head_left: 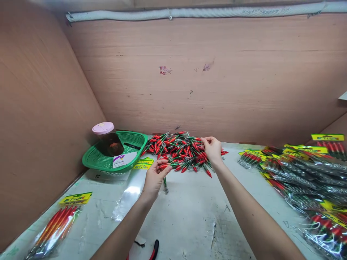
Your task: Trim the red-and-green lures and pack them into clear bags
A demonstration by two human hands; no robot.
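Observation:
A pile of red and green fishing lures [187,150] with wire hooks lies at the back of the table. My left hand [154,177] is closed on a fishing lure [164,166] at the pile's front left edge; a green end with hooks [165,185] hangs below the fingers. At the right side of the pile, my right hand [212,148] pinches the end of another red and green lure [195,138]. Left of my left hand lie clear plastic bags [130,193] and yellow printed header cards [143,163].
A green basket [88,164] holds a lidded cup [107,139], a card and a black pen. One packed lure bag [58,227] lies front left, several more [295,173] at the right. Pliers [154,251] rest at the front edge. Wooden panels [189,86] enclose the table.

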